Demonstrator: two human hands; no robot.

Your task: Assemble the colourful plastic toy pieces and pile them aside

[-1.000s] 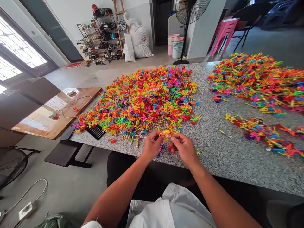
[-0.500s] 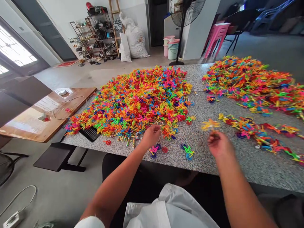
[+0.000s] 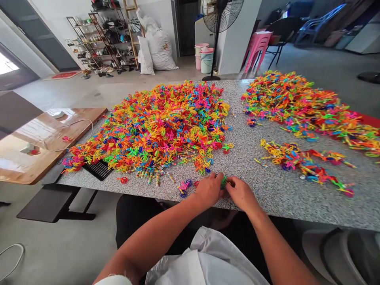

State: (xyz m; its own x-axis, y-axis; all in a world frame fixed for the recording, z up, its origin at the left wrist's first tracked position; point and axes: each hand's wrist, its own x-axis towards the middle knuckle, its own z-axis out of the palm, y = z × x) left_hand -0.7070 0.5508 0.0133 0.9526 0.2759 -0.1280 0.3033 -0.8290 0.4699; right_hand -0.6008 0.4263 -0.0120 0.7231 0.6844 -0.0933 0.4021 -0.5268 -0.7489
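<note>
My left hand [image 3: 208,190] and my right hand [image 3: 242,194] meet at the near edge of the speckled stone table. Between their fingertips is a small green plastic toy bicycle [image 3: 223,182], mostly hidden by the fingers. Both hands are closed on it; whether the left also pinches a small tube I cannot tell. Just left of my left hand lies a pink toy bicycle with dark blue wheels [image 3: 184,187]. Short printed tubes [image 3: 150,177] lie along the front of a large heap of bright plastic toy pieces [image 3: 166,122].
Right of my hands, a loose row of toy bicycles with printed tubes [image 3: 297,156] lies before a bigger pile [image 3: 303,103]. A black slotted tray [image 3: 99,169] sits partly under the left heap. A wooden table [image 3: 47,138] adjoins at left; a fan [image 3: 219,19] stands behind.
My right hand has come left from the right-hand row, where a yellow toy has left its fingers. My left hand has moved right, and both now close on the green bicycle that lay on the table.
</note>
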